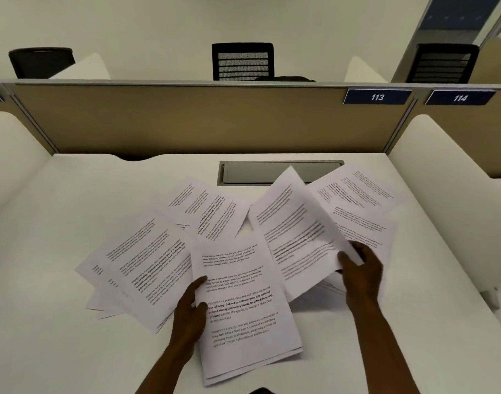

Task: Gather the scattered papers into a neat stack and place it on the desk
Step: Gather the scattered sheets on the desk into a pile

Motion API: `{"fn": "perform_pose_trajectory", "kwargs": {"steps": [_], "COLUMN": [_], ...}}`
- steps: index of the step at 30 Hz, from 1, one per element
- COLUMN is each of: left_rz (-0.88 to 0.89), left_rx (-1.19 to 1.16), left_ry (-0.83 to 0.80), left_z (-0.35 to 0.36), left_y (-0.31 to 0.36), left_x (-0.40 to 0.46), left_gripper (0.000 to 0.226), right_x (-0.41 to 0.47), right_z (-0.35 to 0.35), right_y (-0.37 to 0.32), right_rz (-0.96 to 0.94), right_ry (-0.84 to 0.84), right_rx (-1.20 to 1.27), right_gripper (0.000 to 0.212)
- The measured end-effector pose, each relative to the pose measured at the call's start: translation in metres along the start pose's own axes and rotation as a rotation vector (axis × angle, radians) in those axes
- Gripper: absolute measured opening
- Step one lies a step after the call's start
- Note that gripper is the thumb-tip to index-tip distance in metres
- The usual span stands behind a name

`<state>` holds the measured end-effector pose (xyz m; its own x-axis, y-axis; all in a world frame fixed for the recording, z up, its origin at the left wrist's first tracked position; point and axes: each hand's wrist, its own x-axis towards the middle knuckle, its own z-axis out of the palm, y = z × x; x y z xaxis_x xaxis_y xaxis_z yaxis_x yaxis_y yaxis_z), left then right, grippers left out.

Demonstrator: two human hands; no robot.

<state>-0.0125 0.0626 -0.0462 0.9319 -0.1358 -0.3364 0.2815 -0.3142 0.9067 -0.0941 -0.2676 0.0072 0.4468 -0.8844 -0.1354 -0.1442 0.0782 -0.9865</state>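
Gripping a small bundle of printed sheets by its left edge, the left hand is pinching it w/ thumb on top, fingers under; the bundle's lower end is lying on the white desk, sheets slightly offset at the bottom. The right hand is clasping the right edge of another printed sheet, lifting it so it's tilting up off the desk, text blurred. More papers are still lying scattered: a fanned pile at left just beside the left hand, a sheet in the middle partly under the held ones, and sheets at far right running behind the right hand. A few edges are showing under the lifted sheet, can't tell how many. Behind the papers, a grey recessed cable tray is sitting in the desk, its right part covered by paper. A tan partition is standing at the back w/ blue tags reading 113 and 114. Black chairs are showing beyond it.
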Motion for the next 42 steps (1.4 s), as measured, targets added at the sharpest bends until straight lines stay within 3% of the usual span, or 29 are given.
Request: {"fn": "perform_pose_trajectory", "kwargs": {"steps": [5, 12, 16, 20, 22, 26, 29, 34, 37, 40, 42], "left_rz": [-0.012, -0.035, -0.029, -0.055, -0.057, -0.115, -0.052, 0.024, 0.121, 0.179, 0.221], "left_rx": [-0.040, -0.085, -0.129, -0.102, -0.109, -0.134, -0.083, -0.074, -0.167, -0.198, -0.222], "left_ry": [-0.028, -0.054, -0.036, 0.012, 0.012, 0.001, -0.010, -0.006, -0.155, -0.329, -0.405], "left_z": [0.007, 0.016, 0.022, 0.024, 0.025, 0.024, 0.024, 0.020, 0.012, 0.004, 0.000], "left_y": [0.004, 0.012, 0.016, 0.018, 0.019, 0.020, 0.017, 0.028, 0.054, 0.077, 0.086], "left_x": [0.001, 0.006, 0.006, 0.002, 0.001, 0.004, 0.005, -0.003, -0.016, -0.024, -0.026], "left_gripper": [0.058, 0.052, 0.029, 0.072, 0.083, 0.074, 0.064, 0.065, 0.061, 0.056, 0.053], "right_x": [0.010, -0.041, -0.087, -0.117, -0.125, -0.130, -0.131, -0.123, -0.104, -0.083, -0.071], "right_z": [-0.031, -0.014, 0.001, 0.008, 0.009, 0.013, 0.014, 0.017, 0.019, 0.020, 0.020], "right_y": [-0.019, 0.014, 0.044, 0.062, 0.065, 0.063, 0.064, 0.061, 0.051, 0.040, 0.034], "right_rz": [-0.036, 0.012, 0.060, 0.071, 0.057, -0.006, -0.013, -0.078, 0.028, 0.197, 0.296], "right_ry": [0.157, -0.057, -0.169, -0.252, -0.313, -0.391, -0.428, -0.288, -0.237, -0.433, -0.613], "right_rx": [0.211, 0.135, -0.051, -0.259, -0.348, -0.461, -0.499, -0.548, -0.481, -0.221, 0.040], "right_gripper": [0.031, 0.042, 0.048, 0.050, 0.053, 0.061, 0.062, 0.061, 0.065, 0.074, 0.069]}}
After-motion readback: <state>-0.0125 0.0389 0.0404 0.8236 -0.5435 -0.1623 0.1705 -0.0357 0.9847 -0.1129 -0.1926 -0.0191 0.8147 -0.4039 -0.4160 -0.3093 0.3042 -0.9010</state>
